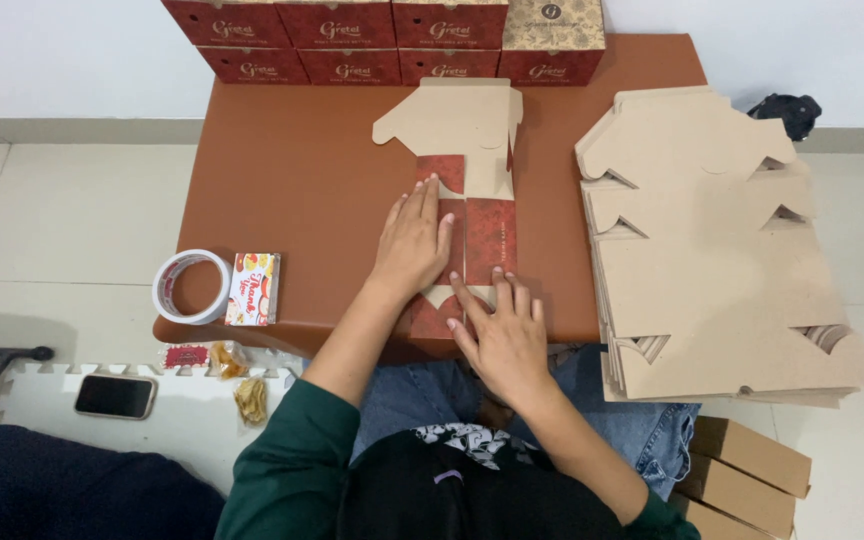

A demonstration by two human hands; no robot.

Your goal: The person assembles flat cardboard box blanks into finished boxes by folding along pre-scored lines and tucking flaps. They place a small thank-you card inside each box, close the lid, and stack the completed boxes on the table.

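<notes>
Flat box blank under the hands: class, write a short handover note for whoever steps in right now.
Left hand: open, palm flat on the red printed panel of the box blank.
Right hand: open, fingers pressing the blank's near edge.
The blank lies flat mid-table, side panels folded in.
Done: finished red boxes stacked at the table's far edge.
Left: the stack of flat blanks on the right. The tape roll sits at the left.
</notes>
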